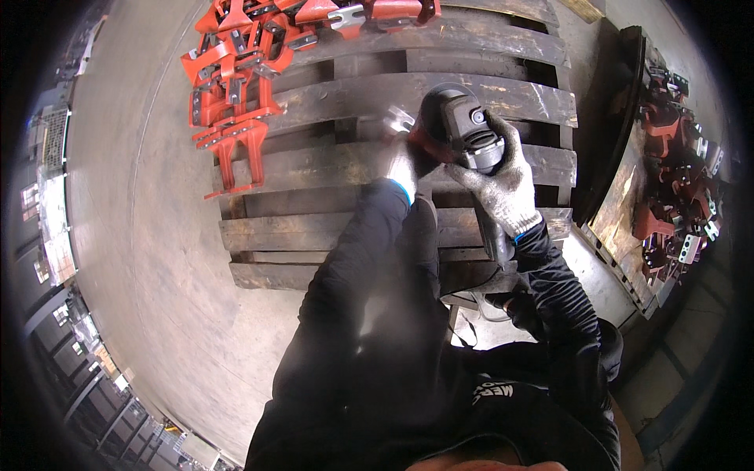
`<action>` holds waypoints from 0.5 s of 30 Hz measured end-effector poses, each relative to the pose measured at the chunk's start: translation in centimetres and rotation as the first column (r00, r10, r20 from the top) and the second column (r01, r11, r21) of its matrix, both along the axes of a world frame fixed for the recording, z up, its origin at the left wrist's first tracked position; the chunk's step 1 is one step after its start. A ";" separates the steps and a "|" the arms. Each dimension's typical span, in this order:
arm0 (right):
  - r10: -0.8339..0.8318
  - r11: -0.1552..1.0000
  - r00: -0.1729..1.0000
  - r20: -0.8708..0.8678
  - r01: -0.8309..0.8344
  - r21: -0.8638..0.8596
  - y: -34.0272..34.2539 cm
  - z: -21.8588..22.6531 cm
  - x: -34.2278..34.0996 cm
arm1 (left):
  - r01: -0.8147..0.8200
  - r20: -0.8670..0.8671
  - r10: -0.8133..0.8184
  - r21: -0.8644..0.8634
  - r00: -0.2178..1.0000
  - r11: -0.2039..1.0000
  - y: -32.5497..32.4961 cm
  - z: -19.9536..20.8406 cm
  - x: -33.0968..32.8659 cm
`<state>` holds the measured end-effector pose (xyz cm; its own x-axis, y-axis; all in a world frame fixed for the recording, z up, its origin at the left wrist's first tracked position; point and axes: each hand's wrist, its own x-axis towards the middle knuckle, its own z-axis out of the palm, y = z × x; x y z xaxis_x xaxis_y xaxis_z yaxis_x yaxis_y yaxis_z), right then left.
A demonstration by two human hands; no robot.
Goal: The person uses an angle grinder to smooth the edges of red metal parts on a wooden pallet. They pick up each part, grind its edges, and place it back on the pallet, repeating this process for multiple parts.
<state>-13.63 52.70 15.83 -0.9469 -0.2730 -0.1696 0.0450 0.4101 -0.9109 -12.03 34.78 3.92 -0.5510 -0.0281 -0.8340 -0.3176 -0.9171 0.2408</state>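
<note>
My right hand [506, 182], in a grey knit glove, grips a black angle grinder [463, 125] over the wooden pallet [314, 228]. Just left of the grinder, my left hand [402, 161], in a pale glove with a blue cuff, holds a small metal part [399, 121] with a bare silver end down on a pallet board. A red edge of that part shows under the grinder's head. Both forearms wear dark sleeves and reach up from the lower edge.
A heap of red-painted metal brackets [236, 71] lies on the pallet's far left corner. A second pallet [628, 212] at the right carries several more red and dark parts [675, 173]. Bare concrete floor [141, 235] spreads to the left.
</note>
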 end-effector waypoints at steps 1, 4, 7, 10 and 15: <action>0.008 1.000 1.000 0.004 -0.008 -0.002 -0.1 0.2 0.0 | -0.001 -0.002 0.001 0.013 1.000 1.000 0.0 -0.1 0.1; 0.037 0.998 0.998 -0.051 -0.035 0.043 0.0 0.1 0.0 | 0.000 -0.019 0.001 0.056 1.000 0.998 0.0 -0.3 0.0; 0.037 0.998 0.997 -0.073 -0.033 0.060 0.2 -0.5 0.3 | 0.004 -0.050 0.000 0.079 0.999 0.997 0.0 -0.6 -0.1; 0.034 0.998 0.996 -0.081 -0.029 0.064 0.5 -0.3 0.6 | -0.027 -0.147 0.039 0.081 0.988 0.996 0.2 -2.1 0.3; 0.022 0.995 1.000 0.020 -0.024 0.101 1.4 -0.1 1.0 | -0.004 -0.210 0.005 0.002 0.978 1.000 -0.5 -4.0 1.0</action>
<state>-12.59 54.09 15.71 -0.9371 -0.2748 -0.2153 0.0513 0.5016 -0.8636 -10.99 34.26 -0.03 -0.7138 -0.0296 -0.6997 -0.2560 -0.9189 0.3001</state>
